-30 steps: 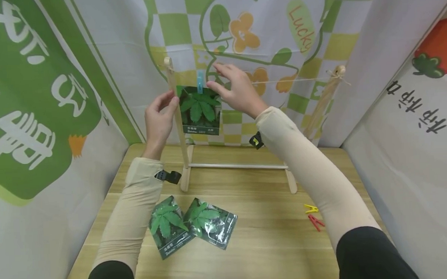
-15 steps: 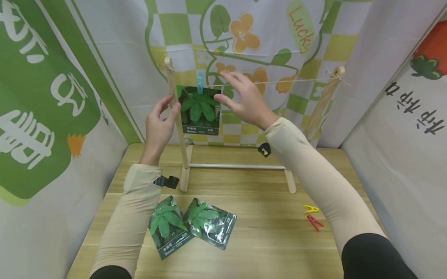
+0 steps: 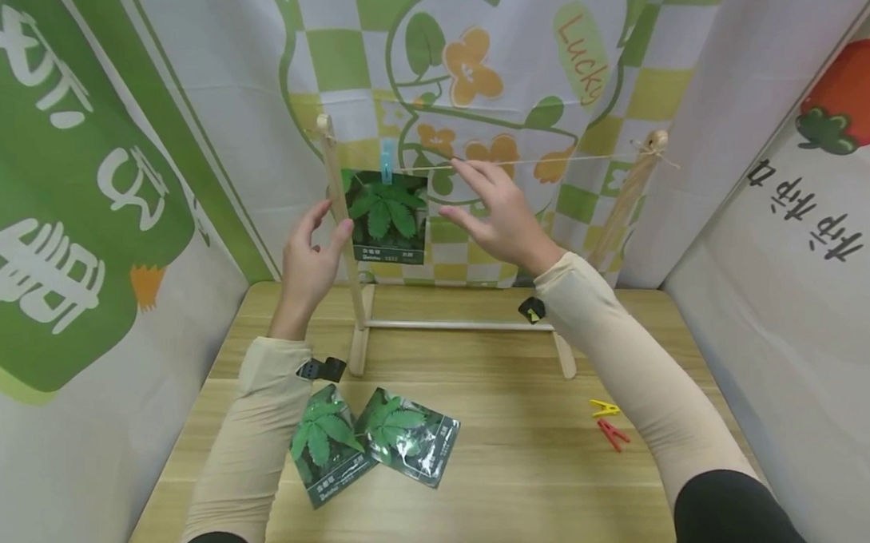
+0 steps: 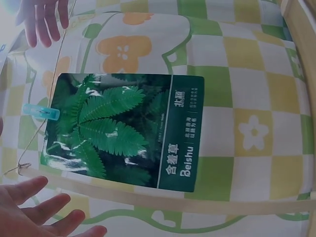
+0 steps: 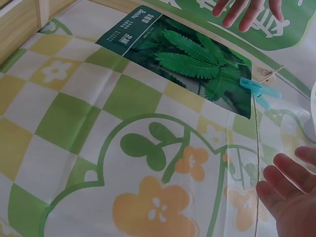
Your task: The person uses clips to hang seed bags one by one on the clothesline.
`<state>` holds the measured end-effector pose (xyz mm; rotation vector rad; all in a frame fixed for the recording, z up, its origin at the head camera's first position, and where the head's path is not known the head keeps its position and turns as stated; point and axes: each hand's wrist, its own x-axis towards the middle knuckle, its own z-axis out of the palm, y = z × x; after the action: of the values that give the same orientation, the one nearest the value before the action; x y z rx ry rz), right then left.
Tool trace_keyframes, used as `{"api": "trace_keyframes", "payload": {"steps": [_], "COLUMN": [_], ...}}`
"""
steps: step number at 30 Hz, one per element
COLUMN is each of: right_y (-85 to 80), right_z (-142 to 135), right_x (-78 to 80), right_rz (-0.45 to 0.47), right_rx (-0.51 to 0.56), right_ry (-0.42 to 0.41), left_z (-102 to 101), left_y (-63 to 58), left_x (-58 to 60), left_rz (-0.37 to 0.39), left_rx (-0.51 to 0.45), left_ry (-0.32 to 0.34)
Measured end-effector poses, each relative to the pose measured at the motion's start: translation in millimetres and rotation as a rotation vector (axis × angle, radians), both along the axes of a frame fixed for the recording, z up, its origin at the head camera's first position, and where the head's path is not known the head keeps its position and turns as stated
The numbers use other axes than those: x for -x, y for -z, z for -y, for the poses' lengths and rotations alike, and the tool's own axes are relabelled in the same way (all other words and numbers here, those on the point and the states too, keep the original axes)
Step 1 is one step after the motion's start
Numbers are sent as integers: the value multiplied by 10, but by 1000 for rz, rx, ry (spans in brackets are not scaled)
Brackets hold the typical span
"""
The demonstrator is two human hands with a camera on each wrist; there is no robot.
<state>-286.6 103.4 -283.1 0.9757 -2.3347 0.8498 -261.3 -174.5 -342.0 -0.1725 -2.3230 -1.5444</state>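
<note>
A dark green seed packet (image 3: 386,217) with a fern-like leaf picture hangs from a string (image 3: 532,162), held by a light blue clothespin (image 3: 386,163). My left hand (image 3: 308,264) is beside the left wooden post (image 3: 337,187), its fingers apart and holding nothing; in the left wrist view its fingers (image 4: 44,210) spread below the packet. To the right of the packet, my right hand (image 3: 501,213) hovers near the string, fingers extended and nothing in them. The right wrist view shows the clothespin (image 5: 259,91) gripping the packet's top edge. Whether any fingertip touches post or string, I cannot tell.
Two more seed packets (image 3: 412,436) lie overlapping at the table's front left. A yellow clothespin (image 3: 604,408) and a red clothespin (image 3: 613,435) lie near my right forearm. The rack's metal crossbar (image 3: 458,324) runs low between its wooden feet. Printed cloth hangs behind.
My right hand has drawn back from the blue clothespin, moving right and down. My left hand has sunk slightly along the post. The packet stays hanging from the string.
</note>
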Motion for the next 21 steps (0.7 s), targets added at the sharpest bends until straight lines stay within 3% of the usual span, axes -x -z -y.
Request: {"api": "trace_keyframes", "payload": {"steps": [14, 21], "right_y": [265, 419], "right_z": [-310, -458], "right_x": [-94, -171], "right_rz": [-15, -9], "right_rx": [53, 55], "right_ry": [28, 53], "left_z": [54, 61], "left_y": [224, 366], "left_x": [-115, -175], "left_rz": [49, 18], "left_rx": [72, 96], "left_ry": [-41, -68]}}
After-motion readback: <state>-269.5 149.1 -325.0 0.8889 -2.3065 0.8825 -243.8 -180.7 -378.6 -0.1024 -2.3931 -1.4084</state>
